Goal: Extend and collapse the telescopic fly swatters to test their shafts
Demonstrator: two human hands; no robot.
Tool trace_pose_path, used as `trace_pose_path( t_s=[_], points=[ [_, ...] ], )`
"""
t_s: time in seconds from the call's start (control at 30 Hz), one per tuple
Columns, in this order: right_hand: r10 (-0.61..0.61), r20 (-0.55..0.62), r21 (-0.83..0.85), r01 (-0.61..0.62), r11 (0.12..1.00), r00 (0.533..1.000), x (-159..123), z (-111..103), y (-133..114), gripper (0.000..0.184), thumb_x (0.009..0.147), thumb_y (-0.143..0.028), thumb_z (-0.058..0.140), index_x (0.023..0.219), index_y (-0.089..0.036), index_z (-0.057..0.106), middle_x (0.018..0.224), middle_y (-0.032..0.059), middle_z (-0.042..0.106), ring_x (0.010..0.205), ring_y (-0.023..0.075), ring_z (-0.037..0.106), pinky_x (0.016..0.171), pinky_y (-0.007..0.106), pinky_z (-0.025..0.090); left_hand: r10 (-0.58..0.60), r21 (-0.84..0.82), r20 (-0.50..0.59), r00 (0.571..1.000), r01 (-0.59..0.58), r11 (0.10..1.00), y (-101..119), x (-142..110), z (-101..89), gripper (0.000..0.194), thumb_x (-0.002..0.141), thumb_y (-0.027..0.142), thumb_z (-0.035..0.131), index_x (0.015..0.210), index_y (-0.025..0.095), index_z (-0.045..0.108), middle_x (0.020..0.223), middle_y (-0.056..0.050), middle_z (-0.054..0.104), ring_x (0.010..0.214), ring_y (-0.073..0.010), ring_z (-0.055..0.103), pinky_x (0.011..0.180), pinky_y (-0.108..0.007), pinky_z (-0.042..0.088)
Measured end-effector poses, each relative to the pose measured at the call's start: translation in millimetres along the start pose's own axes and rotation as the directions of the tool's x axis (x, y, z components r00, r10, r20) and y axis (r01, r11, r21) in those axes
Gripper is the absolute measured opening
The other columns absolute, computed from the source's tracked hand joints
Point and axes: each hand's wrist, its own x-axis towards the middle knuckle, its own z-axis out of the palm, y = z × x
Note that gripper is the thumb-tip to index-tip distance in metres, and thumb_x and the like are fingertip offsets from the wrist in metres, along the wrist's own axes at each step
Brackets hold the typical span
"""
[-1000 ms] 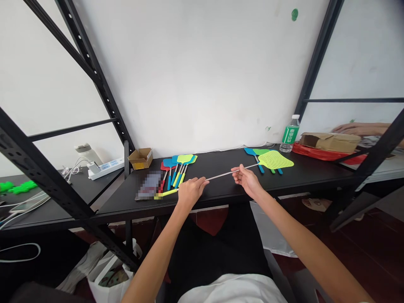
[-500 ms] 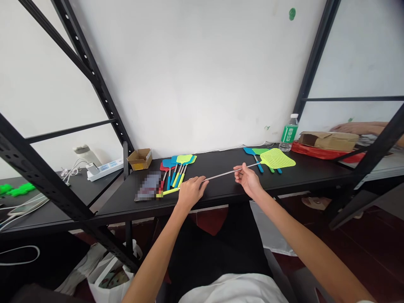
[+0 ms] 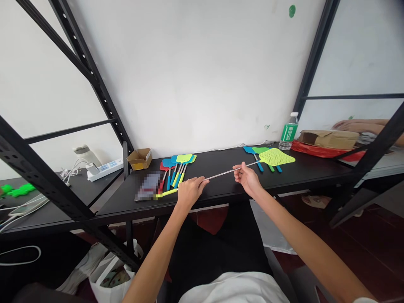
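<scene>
A yellow-green fly swatter (image 3: 277,157) with a long thin metal rod is stretched out between my two hands above the black table (image 3: 217,160). My left hand (image 3: 190,191) is closed around the rod near its yellow handle, which sticks out to the left. Farther along, my right hand (image 3: 247,179) pinches the rod below the perforated head. Several smaller swatters (image 3: 179,168) in red, blue and yellow lie in a group left of centre. Behind the held swatter's head lie a blue swatter (image 3: 254,158) and a green swatter (image 3: 263,150), partly covered.
At the back right stands a water bottle (image 3: 288,131), beside a cardboard box (image 3: 328,139) on red plastic. A small open box (image 3: 139,159) and a blurred flat package (image 3: 148,186) are at left. Black rack posts (image 3: 107,101) frame the table. Another person's arm (image 3: 362,125) rests far right.
The swatter has shifted very slightly to the left with my hands still on its rod. Otherwise the scene looks the same.
</scene>
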Motion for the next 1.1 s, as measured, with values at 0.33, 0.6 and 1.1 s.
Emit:
trace_pose_path(
  t_s=[0.33,0.6,1.1],
  points=[
    [0.001,-0.043,0.069,0.002,0.998,0.999,1.6,-2.8,0.3,0.046,0.074,-0.063,0.076,0.079,-0.017,0.075,0.067,0.0021,0.054,0.057,0.0122,0.047,0.049,0.025,0.038,0.081,-0.079,-0.005,0.997,-0.081,0.994,2.5,1.8,-3.8,0.035,0.104,0.038,0.038,0.115,0.021,0.068,0.089,-0.006,0.073,0.078,-0.0189,0.067,0.060,-0.029,0.039],
    [0.026,-0.021,0.067,-0.025,0.997,0.999,3.8,-5.3,0.2,0.047,0.075,-0.064,0.074,0.079,-0.017,0.074,0.066,0.0019,0.056,0.056,0.0128,0.047,0.050,0.027,0.037,0.073,-0.033,0.040,0.997,-0.072,0.997,-2.2,1.5,0.3,0.035,0.104,0.033,0.036,0.111,0.025,0.070,0.074,-0.004,0.067,0.067,-0.0171,0.063,0.053,-0.029,0.030],
    [0.036,0.105,-0.217,-0.013,0.976,0.994,0.1,-0.4,1.3,0.049,0.077,-0.062,0.073,0.078,-0.014,0.076,0.066,0.0064,0.065,0.052,0.0120,0.051,0.048,0.026,0.035,0.112,-0.094,0.018,0.993,-0.110,0.989,0.2,1.9,-4.1,0.040,0.104,0.041,0.038,0.124,0.025,0.069,0.078,-0.004,0.067,0.067,-0.0159,0.062,0.054,-0.027,0.034]
  ],
)
